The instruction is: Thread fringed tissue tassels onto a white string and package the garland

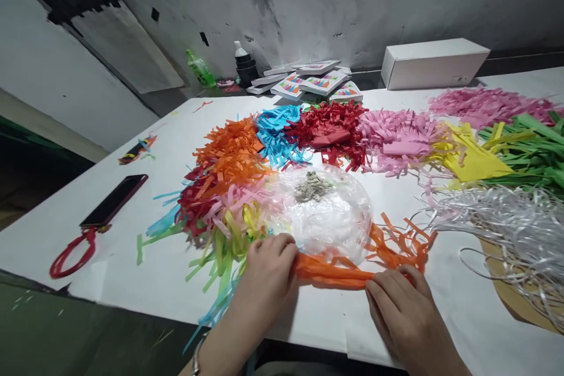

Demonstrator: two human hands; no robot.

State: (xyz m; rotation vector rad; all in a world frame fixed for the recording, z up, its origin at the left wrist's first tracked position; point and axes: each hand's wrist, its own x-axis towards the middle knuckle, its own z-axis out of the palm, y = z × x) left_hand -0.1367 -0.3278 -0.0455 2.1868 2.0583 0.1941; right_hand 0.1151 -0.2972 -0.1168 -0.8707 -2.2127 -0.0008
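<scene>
Between my two hands stretches a rolled strip of orange tissue paper, lying low over the white table near its front edge. My left hand has its fingers closed on the strip's left end. At the right end, my right hand pinches the same paper between thumb and fingers. Loose orange fringe spreads out beyond my right fingers. Just behind the strip lies a clear plastic bag with a small heap of greyish bits on top. Green and yellow tissue fringe lies beside my left hand.
Tissue tassels in orange, blue, red and pink curve behind the bag. White string and yellow paper lie right. A phone lies left. Packets and a white box stand by the wall.
</scene>
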